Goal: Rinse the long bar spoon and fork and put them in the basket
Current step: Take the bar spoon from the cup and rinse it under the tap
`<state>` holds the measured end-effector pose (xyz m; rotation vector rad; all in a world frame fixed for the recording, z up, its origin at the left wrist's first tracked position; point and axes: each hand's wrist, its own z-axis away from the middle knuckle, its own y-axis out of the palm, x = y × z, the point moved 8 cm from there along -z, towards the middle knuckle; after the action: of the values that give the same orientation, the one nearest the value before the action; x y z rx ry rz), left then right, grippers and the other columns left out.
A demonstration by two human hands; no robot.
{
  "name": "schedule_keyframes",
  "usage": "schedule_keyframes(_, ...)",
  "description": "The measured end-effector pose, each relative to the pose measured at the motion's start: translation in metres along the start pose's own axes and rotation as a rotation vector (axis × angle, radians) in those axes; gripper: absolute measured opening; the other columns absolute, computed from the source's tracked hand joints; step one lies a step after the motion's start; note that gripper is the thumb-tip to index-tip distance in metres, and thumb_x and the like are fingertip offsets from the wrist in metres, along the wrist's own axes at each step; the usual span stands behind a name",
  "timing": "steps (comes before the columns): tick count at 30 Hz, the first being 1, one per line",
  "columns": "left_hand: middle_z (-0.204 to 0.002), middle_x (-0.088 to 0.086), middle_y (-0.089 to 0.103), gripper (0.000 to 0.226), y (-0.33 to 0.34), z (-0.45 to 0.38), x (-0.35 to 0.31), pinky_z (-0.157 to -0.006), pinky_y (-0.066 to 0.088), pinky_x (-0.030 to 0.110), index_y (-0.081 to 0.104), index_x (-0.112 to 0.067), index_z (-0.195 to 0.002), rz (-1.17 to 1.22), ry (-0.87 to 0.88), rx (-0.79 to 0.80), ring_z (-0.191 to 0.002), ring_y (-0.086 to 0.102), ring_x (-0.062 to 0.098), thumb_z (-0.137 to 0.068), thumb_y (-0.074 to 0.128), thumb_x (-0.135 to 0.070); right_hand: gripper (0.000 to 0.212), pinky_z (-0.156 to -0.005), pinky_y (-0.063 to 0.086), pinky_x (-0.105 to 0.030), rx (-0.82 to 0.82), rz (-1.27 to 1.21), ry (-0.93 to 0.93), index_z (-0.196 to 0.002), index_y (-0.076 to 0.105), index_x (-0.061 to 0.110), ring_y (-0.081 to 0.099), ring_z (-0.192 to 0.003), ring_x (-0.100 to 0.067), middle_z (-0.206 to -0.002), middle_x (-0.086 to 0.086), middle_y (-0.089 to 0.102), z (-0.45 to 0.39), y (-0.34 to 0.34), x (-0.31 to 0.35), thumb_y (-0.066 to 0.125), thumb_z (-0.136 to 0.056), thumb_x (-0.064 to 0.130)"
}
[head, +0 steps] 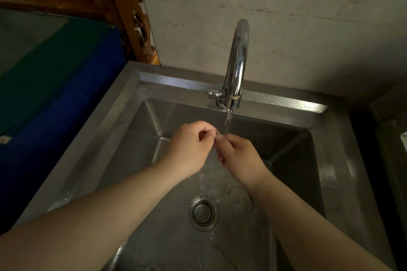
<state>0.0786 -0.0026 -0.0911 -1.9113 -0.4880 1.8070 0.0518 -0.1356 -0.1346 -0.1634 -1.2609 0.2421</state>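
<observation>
Stainless steel sink (286, 100), wet basin: round perforated drain strainer (203, 213) in floor; chrome gooseneck tap (236, 59) on rear rim

— What stood behind? — A stained pale wall (286, 17), dimly lit. — And leftward? — Carved wooden furniture (123, 6) stood above a blue and green surface (55, 86).

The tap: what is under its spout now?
Under the tap, a stream of water falls onto both hands, left hand and right hand, over the sink. What they hold is mostly covered.
</observation>
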Motion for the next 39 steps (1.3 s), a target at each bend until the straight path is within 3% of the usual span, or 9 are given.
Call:
schedule_keyframes(3, -0.071, -0.014, 0.072, 0.014, -0.01, -0.001, 0.007, -0.058, 0.045, 0.012, 0.073, -0.025, -0.083, 0.08, -0.036, -0.093, -0.064, 0.062, -0.003, -0.087, 0.06, -0.024, 0.038, -0.052, 0.046, -0.02, 0.029, 0.042, 0.002, -0.076, 0.068, 0.022, 0.053, -0.052, -0.002, -0.06, 0.006, 0.059, 0.002, 0.0, -0.004, 0.049, -0.097, 0.047)
schedule_keyframes(8, -0.068, -0.012, 0.069, 0.013, -0.008, -0.003, 0.013, -0.058, 0.044, 0.017, 0.071, -0.025, -0.083, 0.13, -0.102, -0.084, -0.06, 0.058, -0.004, -0.088, 0.06, -0.024, 0.036, -0.053, 0.042, -0.023, 0.03, 0.041, 0.019, -0.079, 0.068, 0.016, 0.046, -0.052, -0.009, -0.058, 0.006, 0.052, 0.003, -0.001, -0.007, 0.049, -0.1, 0.038)
schedule_keyframes(11, -0.068, -0.011, 0.07, 0.011, -0.001, -0.006, 0.013, -0.062, 0.048, 0.024, 0.069, -0.025, -0.081, 0.43, -0.243, -0.013, -0.065, 0.063, 0.003, -0.088, 0.061, -0.023, 0.037, -0.047, 0.035, -0.019, 0.067, -0.11, -0.001, -0.082, 0.066, 0.009, 0.04, -0.05, -0.008, -0.054, 0.007, 0.045, 0.009, -0.002, -0.005, 0.045, -0.102, 0.032)
schedule_keyframes(15, -0.079, 0.003, 0.074, 0.014, 0.031, 0.006, -0.001, -0.058, 0.048, 0.023, 0.065, -0.015, -0.101, 0.964, -0.367, 0.261, -0.059, 0.058, 0.011, -0.095, 0.053, -0.009, 0.034, -0.05, 0.026, -0.031, 0.234, -0.422, 0.04, -0.082, 0.059, 0.006, 0.033, -0.047, -0.014, -0.057, -0.007, 0.039, 0.013, 0.006, -0.002, 0.04, -0.104, 0.024)
schedule_keyframes(23, -0.077, -0.001, 0.073, 0.007, 0.045, 0.002, -0.01, -0.053, 0.048, 0.015, 0.067, -0.02, -0.083, 0.633, -0.301, 0.191, -0.06, 0.064, 0.004, -0.09, 0.065, -0.022, 0.028, -0.051, 0.04, -0.026, 0.145, -0.325, -0.057, -0.079, 0.066, 0.011, 0.049, -0.055, -0.021, -0.066, -0.005, 0.058, 0.02, -0.009, -0.008, 0.049, -0.101, 0.01)
schedule_keyframes(26, -0.076, -0.003, 0.074, 0.007, 0.035, -0.002, -0.015, -0.055, 0.048, 0.014, 0.071, -0.021, -0.087, 0.662, -0.251, 0.113, -0.065, 0.067, 0.002, -0.09, 0.064, -0.019, 0.023, -0.054, 0.046, -0.025, 0.146, -0.309, -0.059, -0.092, 0.067, 0.002, 0.053, -0.06, -0.023, -0.068, -0.005, 0.06, 0.02, -0.011, -0.011, 0.048, -0.102, 0.012)
schedule_keyframes(29, -0.078, -0.004, 0.073, 0.015, 0.016, -0.009, -0.011, -0.053, 0.043, 0.012, 0.069, -0.02, -0.082, 0.747, -0.287, -0.035, -0.061, 0.061, -0.002, -0.092, 0.06, -0.016, 0.023, -0.055, 0.05, -0.019, 0.118, -0.207, 0.013, -0.087, 0.068, 0.009, 0.056, -0.059, -0.016, -0.065, -0.002, 0.06, 0.023, -0.012, -0.027, 0.049, -0.101, 0.01)
schedule_keyframes(34, -0.084, -0.003, 0.074, 0.012, 0.045, 0.016, -0.006, -0.061, 0.048, 0.011, 0.069, -0.02, -0.094, 0.655, -0.321, 0.135, -0.074, 0.069, 0.0, -0.094, 0.059, -0.013, 0.028, -0.055, 0.043, -0.029, 0.11, -0.1, -0.026, -0.075, 0.067, 0.013, 0.051, -0.055, -0.013, -0.063, 0.001, 0.06, 0.022, -0.011, -0.02, 0.053, -0.099, 0.017)
schedule_keyframes(39, -0.073, -0.006, 0.075, 0.013, 0.019, 0.007, 0.01, -0.058, 0.049, 0.012, 0.066, -0.017, -0.097, 0.865, -0.43, -0.11, -0.068, 0.068, 0.003, -0.094, 0.057, -0.008, 0.024, -0.062, 0.049, -0.028, 0.083, 0.006, 0.046, -0.089, 0.069, 0.002, 0.058, -0.056, -0.014, -0.062, 0.004, 0.063, 0.026, -0.02, -0.036, 0.054, -0.099, 0.019)
